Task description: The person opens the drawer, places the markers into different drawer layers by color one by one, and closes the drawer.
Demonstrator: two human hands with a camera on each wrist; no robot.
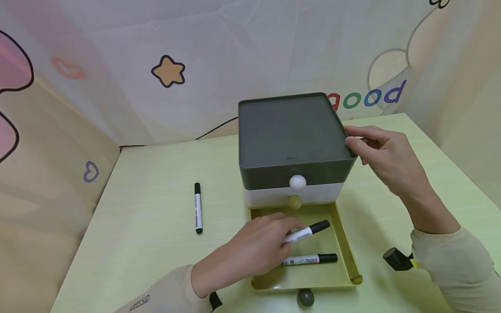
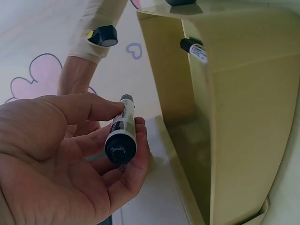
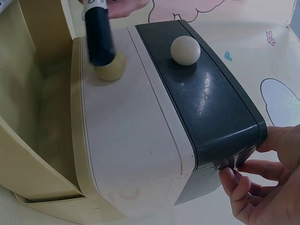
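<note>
Above the pulled-out bottom drawer [image 1: 346, 243], my left hand [image 1: 258, 243] pinches a black-capped white marker [image 1: 299, 235] between thumb and fingers. In the left wrist view, the held marker [image 2: 123, 123] points its dark end at the camera. A second marker [image 1: 309, 259] lies inside the yellow-green drawer, partly covered by my left hand. My right hand [image 1: 385, 152] touches the right side of the small drawer cabinet [image 1: 293, 130]. In the right wrist view, the fingers of the right hand [image 3: 262, 178] rest at the edge of its dark top section.
Left of the cabinet, another marker [image 1: 198, 208] lies on the pale table [image 1: 156, 191]. Round knobs sit on the drawers: a white knob [image 1: 298, 181], a yellowish knob [image 1: 295, 201] and a dark knob [image 1: 305, 298]. Behind the table hangs a printed curtain [image 1: 211, 52].
</note>
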